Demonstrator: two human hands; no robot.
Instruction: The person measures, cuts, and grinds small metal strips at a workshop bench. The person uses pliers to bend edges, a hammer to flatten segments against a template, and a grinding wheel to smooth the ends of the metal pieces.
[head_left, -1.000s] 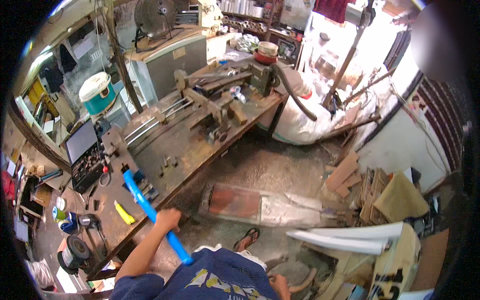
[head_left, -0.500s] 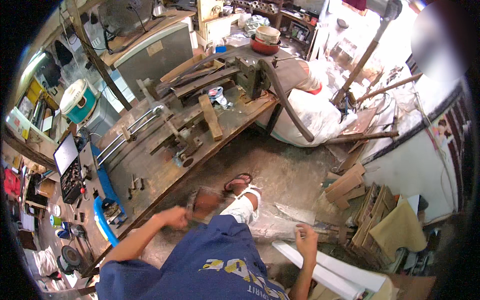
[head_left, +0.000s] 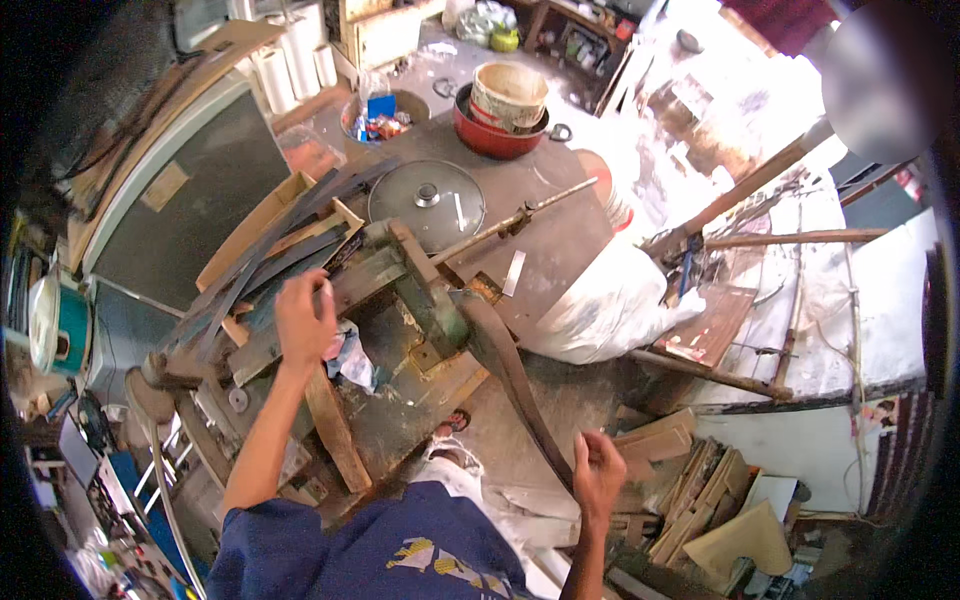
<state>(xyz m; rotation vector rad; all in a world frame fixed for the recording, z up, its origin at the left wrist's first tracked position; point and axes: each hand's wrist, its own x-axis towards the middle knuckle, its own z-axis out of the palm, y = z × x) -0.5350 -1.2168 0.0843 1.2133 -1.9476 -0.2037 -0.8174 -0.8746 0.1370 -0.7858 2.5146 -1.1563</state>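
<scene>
Now your left hand (head_left: pixel 305 322) is up on the bench machine, and the blue tool is out of it.

A second ago you gripped a long blue tool at the bench's near end; half a second ago that hand hung low over the floor. At this moment it rests, fingers spread and unclenched, on the green-grey machine body (head_left: pixel 400 285), just at 10 o'clock of a crumpled rag (head_left: pixel 350 355); whether it grips anything I cannot tell. Your right hand (head_left: pixel 597 472), at 5 o'clock of the frame, is loosely curled beside the lower end of the wide dark belt (head_left: pixel 505 370) that runs down from the machine; touching or just apart, I cannot tell. A glass pot lid (head_left: pixel 427 203) lies at 12 o'clock of the machine. Judging by this, your attention has moved from bench tools to machine and belt.
</scene>
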